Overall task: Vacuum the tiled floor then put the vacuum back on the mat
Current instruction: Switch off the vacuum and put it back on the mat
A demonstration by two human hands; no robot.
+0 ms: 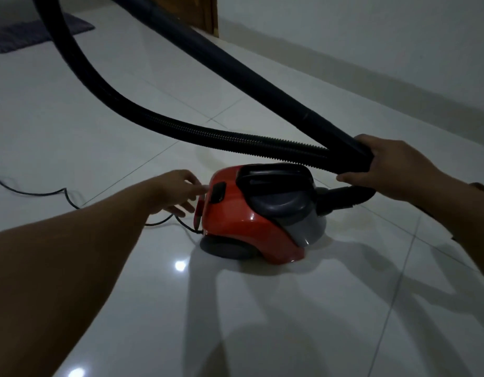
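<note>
The red vacuum point(251, 213) sat on the tiled floor point(99, 118), far from the mat point(31, 36). The right hand point(393, 164) gripped the hose point(153, 123), keeping it up. The left hand point(178, 191), fingers loose and holding nothing, touched the vacuum's back, maybe for the switch.

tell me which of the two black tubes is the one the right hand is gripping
The smooth rigid wand, which the right hand grips at its lower end. The other tube, the ribbed flexible hose, curves beneath it, ungripped.

- Glossy white tiled floor point(262, 308) fills most of the frame, with ceiling-light glints at lower left.
- Plain white wall point(371, 36) runs along upper right.
- Brown wooden door edge point(208, 14) stands at top centre.
</note>
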